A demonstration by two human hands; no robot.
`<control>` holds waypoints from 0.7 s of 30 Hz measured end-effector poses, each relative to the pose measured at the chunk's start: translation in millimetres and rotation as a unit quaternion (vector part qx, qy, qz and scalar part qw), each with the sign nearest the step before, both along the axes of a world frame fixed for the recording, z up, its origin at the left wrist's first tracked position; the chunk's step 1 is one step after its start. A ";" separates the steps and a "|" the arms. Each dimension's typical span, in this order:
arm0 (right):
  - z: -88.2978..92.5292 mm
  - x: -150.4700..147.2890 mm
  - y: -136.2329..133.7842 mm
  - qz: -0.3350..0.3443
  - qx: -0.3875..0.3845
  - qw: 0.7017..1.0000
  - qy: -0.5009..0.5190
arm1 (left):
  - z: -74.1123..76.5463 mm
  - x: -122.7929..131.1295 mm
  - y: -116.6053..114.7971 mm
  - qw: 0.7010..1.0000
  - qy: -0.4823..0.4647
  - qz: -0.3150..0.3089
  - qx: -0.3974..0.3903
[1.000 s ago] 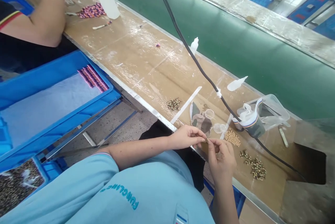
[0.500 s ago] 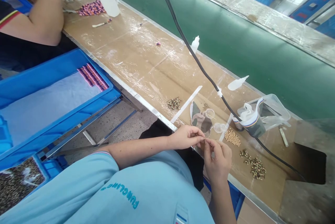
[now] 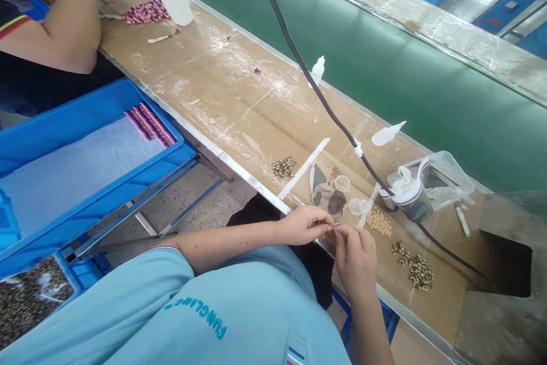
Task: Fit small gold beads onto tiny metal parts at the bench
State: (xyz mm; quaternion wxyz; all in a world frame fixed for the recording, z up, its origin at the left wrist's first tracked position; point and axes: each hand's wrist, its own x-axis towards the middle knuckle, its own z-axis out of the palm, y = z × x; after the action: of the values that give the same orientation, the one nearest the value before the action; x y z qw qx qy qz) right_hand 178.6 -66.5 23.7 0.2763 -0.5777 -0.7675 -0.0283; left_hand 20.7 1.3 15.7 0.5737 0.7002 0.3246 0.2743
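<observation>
Head view | left hand (image 3: pixel 305 226) and right hand (image 3: pixel 355 259) closed on tiny bead (image 3: pixel 334 229), seemingly | held between them

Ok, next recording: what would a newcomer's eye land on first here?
The left hand and right hand stand out first, pinching a tiny piece together at the near edge of the tan workbench, with heaps of small speckled beads to their right. At far left, a bright blue plastic crate holds rows of pink-and-black beaded strips. Beyond the bench runs a wide green conveyor belt.
</observation>
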 end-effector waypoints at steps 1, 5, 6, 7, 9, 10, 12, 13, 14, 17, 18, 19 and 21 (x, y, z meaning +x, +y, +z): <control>0.0 -0.2 0.0 0.000 -0.001 1.000 -0.001 | -0.1 -0.1 0.1 1.000 0.001 -0.002 0.007; -1.1 -1.8 0.1 -0.005 -0.005 1.000 0.002 | -0.4 -0.7 0.3 1.000 0.011 -0.013 0.010; -1.6 -2.2 0.1 -0.006 -0.004 1.000 0.003 | -0.5 -1.0 0.4 1.000 0.015 -0.016 0.012; -2.0 -2.5 -0.1 -0.006 -0.004 1.000 0.004 | -0.6 -1.2 0.4 1.000 0.019 -0.019 0.016; -2.6 -2.9 -0.6 -0.003 -0.005 1.000 0.010 | -1.1 -1.5 0.3 0.999 0.024 -0.021 0.027; -2.8 -3.0 -1.0 -0.003 -0.005 1.000 0.014 | -1.4 -1.5 0.2 0.999 0.026 -0.020 0.034; -3.1 -3.1 -1.5 -0.003 -0.005 1.000 0.024 | -2.4 -1.3 -0.2 0.999 0.025 -0.015 0.045; -3.3 -3.1 -1.6 -0.004 -0.004 1.000 0.028 | -2.8 -1.1 -0.4 0.998 0.024 -0.013 0.048; -3.5 -3.2 -1.7 -0.005 -0.003 0.999 0.031 | -3.2 -0.9 -0.5 0.998 0.023 -0.011 0.051; -4.4 -3.3 -1.5 -0.005 -0.004 0.999 0.036 | -3.7 -0.3 -0.4 0.998 0.027 -0.013 0.052; -4.8 -3.2 -1.4 -0.004 -0.004 0.999 0.036 | -3.7 -0.3 -0.2 0.998 0.029 -0.015 0.052; -5.4 -3.1 -1.5 -0.003 -0.003 0.999 0.035 | -3.7 -0.3 0.0 0.998 0.028 -0.016 0.052; -6.5 -2.6 -1.5 -0.002 0.003 1.000 0.028 | -3.9 -0.4 0.1 0.998 0.022 -0.017 0.049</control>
State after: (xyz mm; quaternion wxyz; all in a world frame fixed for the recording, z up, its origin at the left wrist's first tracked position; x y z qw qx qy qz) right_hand 176.1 -68.0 17.2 0.2990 -0.5789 -0.7584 -0.0152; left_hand 20.3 1.5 11.8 0.5358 0.7390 0.3109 0.2649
